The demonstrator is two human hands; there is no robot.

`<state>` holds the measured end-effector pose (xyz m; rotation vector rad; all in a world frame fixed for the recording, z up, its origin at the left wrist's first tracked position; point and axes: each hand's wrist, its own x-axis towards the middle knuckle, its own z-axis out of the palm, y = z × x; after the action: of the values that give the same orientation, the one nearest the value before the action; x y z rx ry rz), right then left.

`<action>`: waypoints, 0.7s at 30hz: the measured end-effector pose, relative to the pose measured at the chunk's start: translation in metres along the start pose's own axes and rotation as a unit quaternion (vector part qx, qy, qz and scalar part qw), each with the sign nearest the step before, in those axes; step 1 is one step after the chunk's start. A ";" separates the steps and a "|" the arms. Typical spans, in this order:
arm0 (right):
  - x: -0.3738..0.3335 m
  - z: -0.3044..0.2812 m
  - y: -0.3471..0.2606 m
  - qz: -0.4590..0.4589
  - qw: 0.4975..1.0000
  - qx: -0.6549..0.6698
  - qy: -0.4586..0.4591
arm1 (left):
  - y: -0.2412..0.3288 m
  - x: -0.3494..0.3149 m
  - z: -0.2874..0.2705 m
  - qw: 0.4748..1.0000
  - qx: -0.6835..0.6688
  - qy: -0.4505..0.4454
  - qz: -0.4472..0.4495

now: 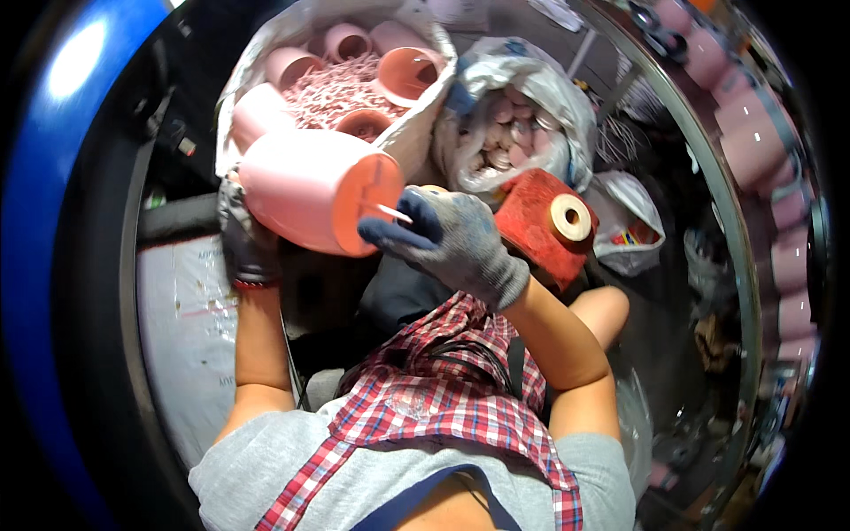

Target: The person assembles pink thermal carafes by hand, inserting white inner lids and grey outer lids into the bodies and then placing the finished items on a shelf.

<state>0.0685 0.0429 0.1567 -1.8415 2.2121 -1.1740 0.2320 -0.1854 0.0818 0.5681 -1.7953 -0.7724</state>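
My left hand (242, 234), in a dark work glove, grips a large glossy pink plastic cylinder (299, 190) from its left side. The cylinder lies tilted, its orange-pink end turned toward my right hand. A grey knit glove with blue fingertips covers my right hand (447, 232). Between its thumb and fingers is a thin white strip (392, 212), which reaches to the cylinder's orange end. I cannot make out exactly what the strip is or whether it touches the cylinder. My left fingers are mostly hidden behind the cylinder.
A white sack (232, 106) with pink cylinders and pink stringy pieces stands ahead. Beside it, a plastic bag (575, 115) holds small pale-pink parts. A red block with a cream ring (571, 218) sits right. Pink parts (757, 133) line the far right behind a metal frame (708, 146).
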 end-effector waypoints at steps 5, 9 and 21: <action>-0.031 -0.034 0.032 -0.080 0.993 -0.079 0.026 | 0.019 -0.024 0.044 0.971 -0.224 -0.077 -0.009; -0.056 -0.080 0.028 -0.072 0.988 -0.128 -0.043 | 0.075 0.002 0.054 0.967 -0.090 -0.171 0.165; -0.123 -0.201 0.138 0.214 0.858 0.382 0.270 | 0.093 -0.017 0.040 0.888 -0.211 -0.400 0.088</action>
<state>-0.1038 0.2543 0.1713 -0.7207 1.7368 -2.1850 0.1985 -0.1015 0.1300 -0.2599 -2.2641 -1.3470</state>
